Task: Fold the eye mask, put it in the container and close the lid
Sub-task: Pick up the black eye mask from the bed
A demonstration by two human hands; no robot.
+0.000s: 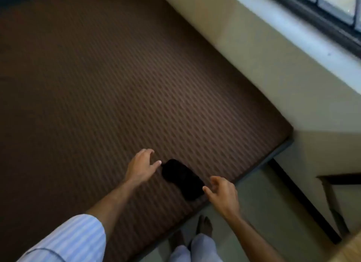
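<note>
A black eye mask [182, 179] lies flat on a brown striped bed [97, 85], near the bed's corner at about 5 o'clock in the blurred view. The left hand [141, 167] hovers at the mask's 10 o'clock end, fingers spread, thumb tip just beside it. The right hand [222, 193] hovers at its 4 o'clock end, fingers loosely curled, holding nothing. A striped sleeve [72, 240] covers the left upper arm.

Brown ribbed mat [117, 85] w/ cream wall [263, 66], window [332, 5]
</note>
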